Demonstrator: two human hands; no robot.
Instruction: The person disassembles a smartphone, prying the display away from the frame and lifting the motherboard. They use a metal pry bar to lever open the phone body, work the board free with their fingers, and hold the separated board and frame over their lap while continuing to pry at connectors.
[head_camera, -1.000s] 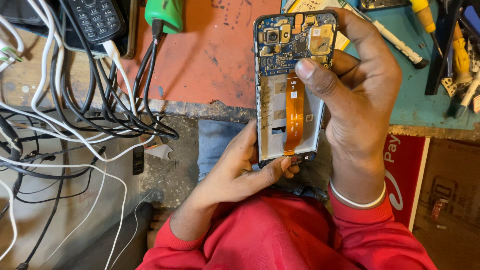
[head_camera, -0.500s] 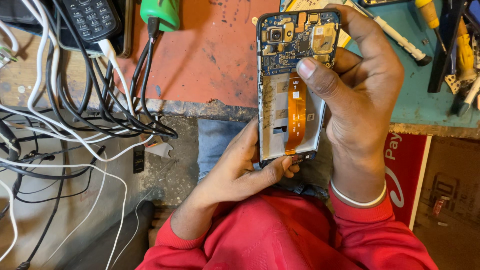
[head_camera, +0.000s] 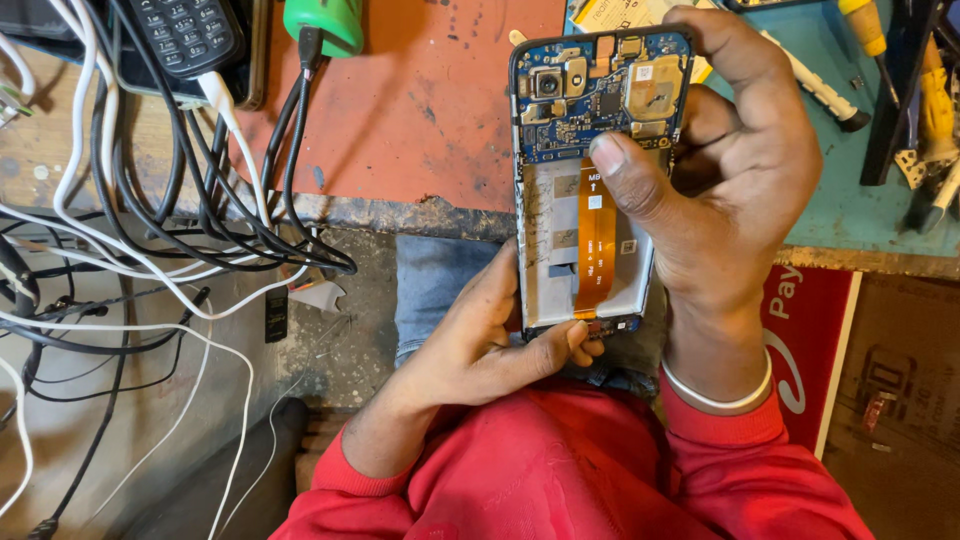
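Note:
I hold an opened smartphone (head_camera: 560, 240) upright, back cover off, over the workbench edge. Its blue circuit board with camera sits at the top, and an orange flex ribbon runs down the bare middle. My right hand (head_camera: 735, 190) wraps the phone's right side and top, thumb pressed on the board's lower edge. My left hand (head_camera: 480, 345) supports the phone from below, its thumb lying along the bottom edge. Both sleeves are red, and a pale bangle circles my right wrist.
An orange mat (head_camera: 420, 100) covers the bench behind the phone. Black and white cables (head_camera: 170, 240) tangle at the left, below a black keypad phone (head_camera: 185, 30). A green handle (head_camera: 325, 20) lies at the top. Screwdrivers and tools (head_camera: 900, 90) rest on the teal surface at the right.
The phone and both hands have shifted slightly in the view; the grip is the same, with my right thumb still on the board's lower edge.

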